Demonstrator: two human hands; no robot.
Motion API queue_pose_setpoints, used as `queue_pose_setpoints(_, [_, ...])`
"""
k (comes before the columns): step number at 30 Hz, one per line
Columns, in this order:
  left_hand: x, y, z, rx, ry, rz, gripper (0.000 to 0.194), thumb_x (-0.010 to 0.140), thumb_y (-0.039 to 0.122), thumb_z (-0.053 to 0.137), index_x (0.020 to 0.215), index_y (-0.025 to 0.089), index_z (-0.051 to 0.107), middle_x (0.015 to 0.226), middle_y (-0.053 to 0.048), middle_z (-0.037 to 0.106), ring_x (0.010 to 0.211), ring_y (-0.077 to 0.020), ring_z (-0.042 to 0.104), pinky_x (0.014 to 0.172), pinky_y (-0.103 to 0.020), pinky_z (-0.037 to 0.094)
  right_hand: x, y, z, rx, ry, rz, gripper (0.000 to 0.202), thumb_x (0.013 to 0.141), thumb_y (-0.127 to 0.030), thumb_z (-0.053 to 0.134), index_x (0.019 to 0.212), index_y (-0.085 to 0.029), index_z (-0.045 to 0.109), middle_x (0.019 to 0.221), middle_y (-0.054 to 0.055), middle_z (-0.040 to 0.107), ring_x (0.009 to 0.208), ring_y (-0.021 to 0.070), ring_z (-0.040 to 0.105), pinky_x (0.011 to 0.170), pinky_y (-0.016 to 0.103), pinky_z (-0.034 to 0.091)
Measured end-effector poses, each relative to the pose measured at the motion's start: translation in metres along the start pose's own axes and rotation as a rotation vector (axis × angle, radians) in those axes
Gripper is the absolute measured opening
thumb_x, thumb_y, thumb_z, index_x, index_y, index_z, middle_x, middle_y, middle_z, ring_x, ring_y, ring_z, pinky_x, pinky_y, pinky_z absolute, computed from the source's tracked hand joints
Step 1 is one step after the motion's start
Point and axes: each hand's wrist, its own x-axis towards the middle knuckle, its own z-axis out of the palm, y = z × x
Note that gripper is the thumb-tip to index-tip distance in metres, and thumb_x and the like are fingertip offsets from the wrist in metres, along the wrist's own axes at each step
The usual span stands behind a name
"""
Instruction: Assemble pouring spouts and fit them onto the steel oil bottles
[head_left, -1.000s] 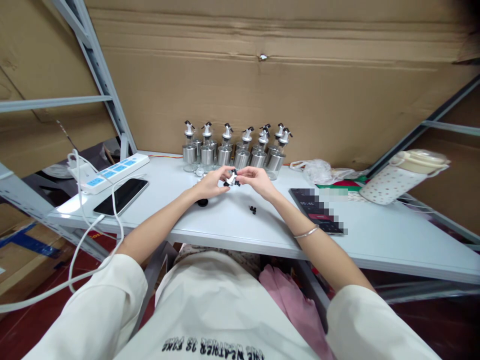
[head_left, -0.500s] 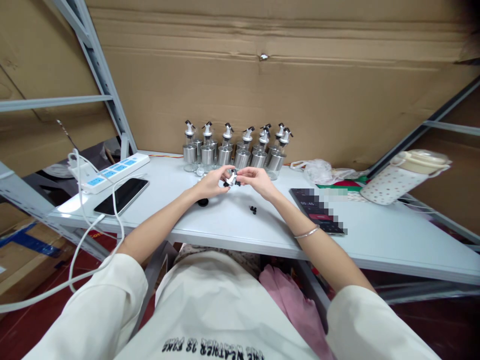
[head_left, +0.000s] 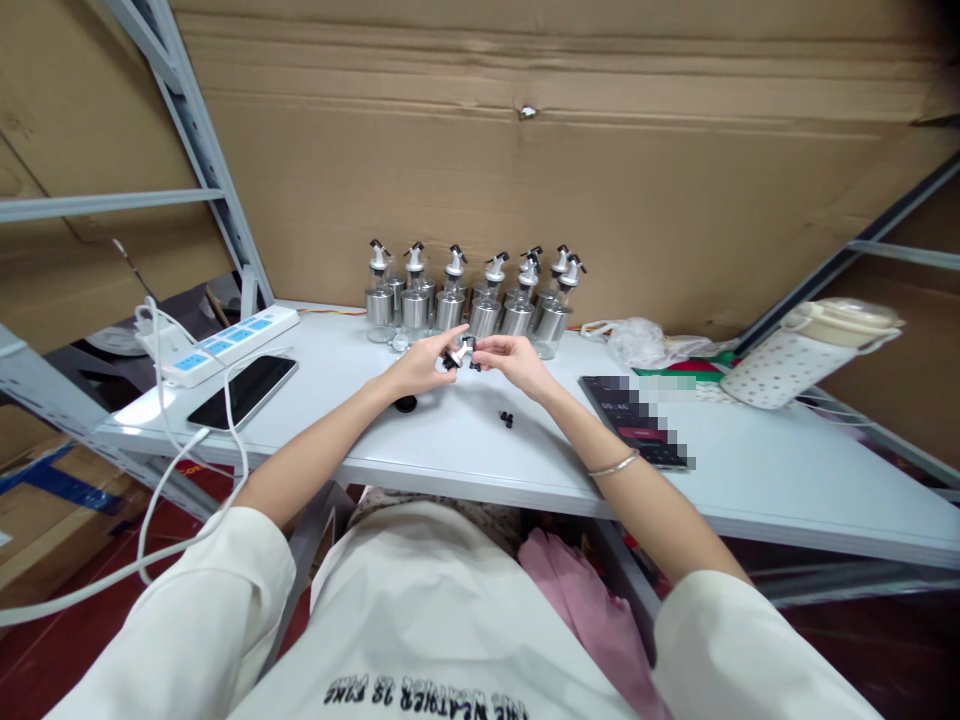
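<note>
Above the table's middle, my left hand [head_left: 424, 365] is closed around a white-and-black pour spout [head_left: 456, 356], which lies tilted between thumb and fingers. My right hand [head_left: 517, 362] meets it from the right, fingertips pinched on a small black piece [head_left: 475, 366] against the spout's tip; whether the two are joined I cannot tell. On the table below lie a black round cap [head_left: 406, 404] and a few tiny black parts [head_left: 508, 419]. Behind my hands stand several glass bottles [head_left: 484, 318] with steel sleeves, topped by similar spouts. A small clear round piece [head_left: 400, 342] lies near them.
A phone [head_left: 244, 392] and a white power strip [head_left: 232, 345] with cables occupy the left side. To the right are another phone [head_left: 634, 420], a crumpled plastic bag [head_left: 641, 345] and a spotted tumbler [head_left: 806, 355]. A cardboard wall [head_left: 525, 190] closes the back.
The pour spout has turned in my left hand, its base now pointing more to the lower left and its tip higher. My right hand stays pinched beside it.
</note>
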Motion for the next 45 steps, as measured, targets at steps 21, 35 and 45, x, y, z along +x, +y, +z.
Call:
queue_pose_setpoints(21, [-0.001, 0.009, -0.003, 0.087, -0.031, -0.046, 0.051, 0.071, 0.017, 0.060, 0.121, 0.015, 0.051, 0.096, -0.006, 0.068, 0.088, -0.0172, 0.065, 0.082, -0.028, 0.050, -0.004, -0.004, 0.001, 0.089, -0.082, 0.041, 0.032, 0.054, -0.038, 0.079, 0.072, -0.014, 0.071, 0.063, 0.002, 0.066, 0.056, 0.0098, 0.054, 0.065, 0.028, 0.049])
queue_pose_setpoints(35, [-0.002, 0.012, -0.004, 0.271, -0.084, -0.128, 0.055, 0.074, 0.022, 0.060, 0.128, 0.016, 0.050, 0.104, -0.006, 0.069, 0.096, -0.0199, 0.066, 0.084, -0.029, 0.050, -0.005, -0.010, -0.013, -0.423, -0.421, 0.055, 0.030, 0.061, -0.041, 0.072, 0.073, -0.013, 0.069, 0.067, 0.002, 0.065, 0.062, 0.0116, 0.053, 0.064, 0.026, 0.041])
queue_pose_setpoints(45, [-0.001, 0.013, -0.005, 0.277, -0.091, -0.110, 0.056, 0.076, 0.022, 0.059, 0.130, 0.013, 0.048, 0.103, -0.008, 0.069, 0.097, -0.0195, 0.065, 0.086, -0.028, 0.048, -0.006, -0.005, -0.019, -0.662, -0.828, 0.008, 0.028, 0.060, -0.037, 0.072, 0.076, -0.015, 0.073, 0.074, 0.003, 0.067, 0.065, 0.0117, 0.053, 0.065, 0.024, 0.041])
